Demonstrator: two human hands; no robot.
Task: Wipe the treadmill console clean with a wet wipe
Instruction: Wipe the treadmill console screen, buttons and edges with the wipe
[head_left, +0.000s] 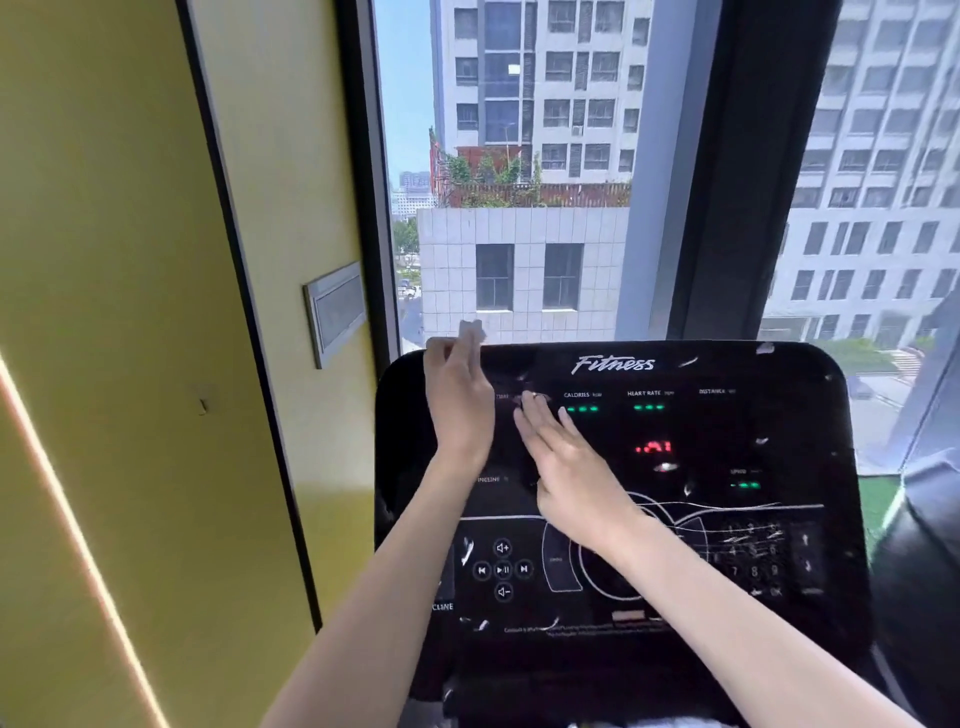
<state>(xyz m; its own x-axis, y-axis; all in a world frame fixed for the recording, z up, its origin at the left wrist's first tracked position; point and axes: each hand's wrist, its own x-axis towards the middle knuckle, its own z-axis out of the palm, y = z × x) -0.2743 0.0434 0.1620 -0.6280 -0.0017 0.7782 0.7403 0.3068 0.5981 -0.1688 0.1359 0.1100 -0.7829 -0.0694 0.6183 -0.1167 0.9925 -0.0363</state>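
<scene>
The black treadmill console (727, 426) fills the lower right of the head view, with green and red lit readouts and white smears and scratches across its face. My left hand (457, 400) is raised at the console's upper left corner and pinches a small pale wet wipe (471, 331) that sticks up above the fingers. My right hand (566, 467) lies flat on the console's left-centre panel, fingers together and pointing up-left, with nothing in it. Both forearms reach in from the bottom edge.
A yellow wall (130, 312) with a grey switch plate (336, 312) stands to the left. A large window (519, 171) with dark frames is right behind the console. The media buttons (502, 570) and number keypad (753, 556) sit on the lower console.
</scene>
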